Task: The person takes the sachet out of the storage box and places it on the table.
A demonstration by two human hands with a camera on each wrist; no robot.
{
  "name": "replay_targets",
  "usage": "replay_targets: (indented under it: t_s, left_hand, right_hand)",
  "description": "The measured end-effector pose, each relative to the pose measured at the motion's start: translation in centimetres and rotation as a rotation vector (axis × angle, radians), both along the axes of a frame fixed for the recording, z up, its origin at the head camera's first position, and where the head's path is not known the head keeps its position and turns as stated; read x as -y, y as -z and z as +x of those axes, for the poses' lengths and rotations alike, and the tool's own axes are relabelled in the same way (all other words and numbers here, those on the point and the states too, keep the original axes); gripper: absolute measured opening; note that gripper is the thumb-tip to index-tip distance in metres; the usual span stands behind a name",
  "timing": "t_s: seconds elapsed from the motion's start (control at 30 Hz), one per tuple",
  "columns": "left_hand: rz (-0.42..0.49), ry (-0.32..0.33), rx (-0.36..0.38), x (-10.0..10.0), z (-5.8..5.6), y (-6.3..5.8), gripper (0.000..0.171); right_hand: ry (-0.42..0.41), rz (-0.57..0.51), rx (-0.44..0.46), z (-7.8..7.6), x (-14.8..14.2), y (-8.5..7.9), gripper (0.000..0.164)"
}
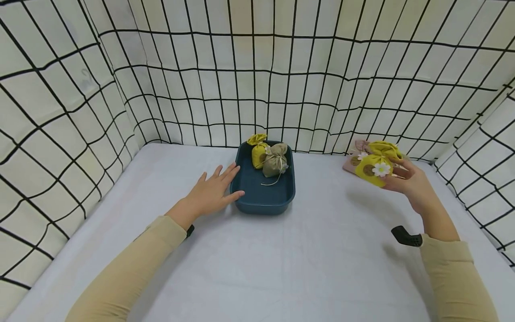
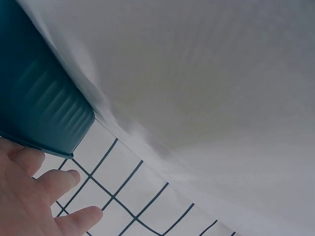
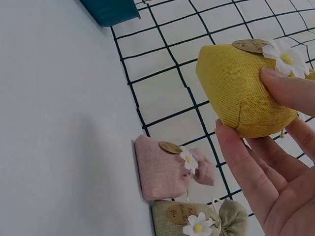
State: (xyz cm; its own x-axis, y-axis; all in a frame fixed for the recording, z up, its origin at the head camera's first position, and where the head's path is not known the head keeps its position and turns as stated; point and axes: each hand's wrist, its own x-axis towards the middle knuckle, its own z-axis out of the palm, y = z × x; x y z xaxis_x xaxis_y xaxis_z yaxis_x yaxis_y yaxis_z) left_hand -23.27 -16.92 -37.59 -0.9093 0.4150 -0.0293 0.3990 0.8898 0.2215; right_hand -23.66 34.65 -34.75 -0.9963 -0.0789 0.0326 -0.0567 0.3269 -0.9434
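My right hand (image 1: 412,181) pinches a yellow cloth pouch (image 1: 376,170) with a white flower and a brown oval tag, raised above the table. Behind it lies a pink pouch (image 3: 162,167), and beside that a grey-green pouch (image 3: 184,216), both with flowers and tags. At the left rim of a blue bin (image 1: 263,209) is my left hand (image 1: 211,192), its fingers spread and straight. Inside the bin, toward the back, are another yellow pouch (image 1: 259,156) and a grey-brown pouch (image 1: 275,163) with a loose string.
A white cloth covers the table (image 1: 249,268). Black wire grid panels (image 1: 265,69) stand along the back and both sides, with pale sheeting behind them. Dark wrist devices (image 1: 406,236) stick out by the cuffs.
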Motion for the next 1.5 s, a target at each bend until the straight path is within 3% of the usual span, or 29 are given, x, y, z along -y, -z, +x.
replay_targets:
  t_s: [0.17,0.4,0.67,1.07,1.3,1.5]
  left_hand:
    - [-0.008,0.002,-0.010,0.0,-0.1,-0.1,0.086]
    - [-0.009,0.003,-0.003,0.0,-0.2,0.0,0.086]
    - [-0.013,0.000,-0.010,0.0,-0.1,0.0,0.086]
    - [-0.014,0.000,-0.013,0.0,-0.1,0.1,0.086]
    - [-0.011,-0.002,-0.012,0.0,-0.2,0.3,0.086]
    - [-0.009,-0.002,-0.016,0.0,-0.1,0.3,0.086]
  right_hand:
    - [0.046,0.024,0.018,0.2,-0.7,-0.1,0.078]
    - [0.094,0.076,0.011,0.2,-1.8,0.2,0.079]
    - [0.136,0.064,0.045,0.2,-3.3,0.5,0.080]
    - [0.181,-0.188,0.076,0.6,-5.1,0.8,0.088]
    - [0.205,-0.207,0.109,0.6,-6.2,1.3,0.093]
    - [0.186,-0.314,0.095,0.8,-7.2,1.7,0.094]
